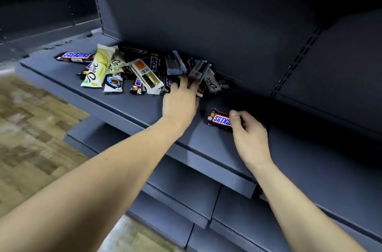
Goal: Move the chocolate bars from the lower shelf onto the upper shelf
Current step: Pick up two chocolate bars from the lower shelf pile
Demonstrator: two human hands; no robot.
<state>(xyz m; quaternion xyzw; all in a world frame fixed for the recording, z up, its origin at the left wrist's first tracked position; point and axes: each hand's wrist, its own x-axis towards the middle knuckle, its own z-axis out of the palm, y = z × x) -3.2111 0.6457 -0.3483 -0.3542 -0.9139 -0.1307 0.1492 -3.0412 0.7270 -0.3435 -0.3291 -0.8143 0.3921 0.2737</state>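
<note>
Shelf (115,105): dark metal board carrying every bar in view; whether it is the lower or the upper one I cannot tell, though more boards show beneath it toward 6 o'clock.
Heap of bars (132,69): loose overlapping pile at about 11 o'clock from the hands, against the back panel. Judged light, and the glossy wrappers likely slide over each other, so dragging one out may pull its neighbours along.
Dove bar (97,68): pale wrapper, lying on top at the heap's 9 o'clock side. Probably thin and easily snapped; better lifted by both long edges than by a crimped end.
Left hand (182,101): reaches into the heap's 3 o'clock edge; fingertips hidden among wrappers, so I cannot tell if they pinch anything.
Right hand (248,129): fingers curled, thumb and fingers gripping a single bar.
Snickers bar (220,119): lies apart at 4 o'clock from the heap, held at its right end. Likely stiffer and chunkier; a mid-body pinch should hold it.
</note>
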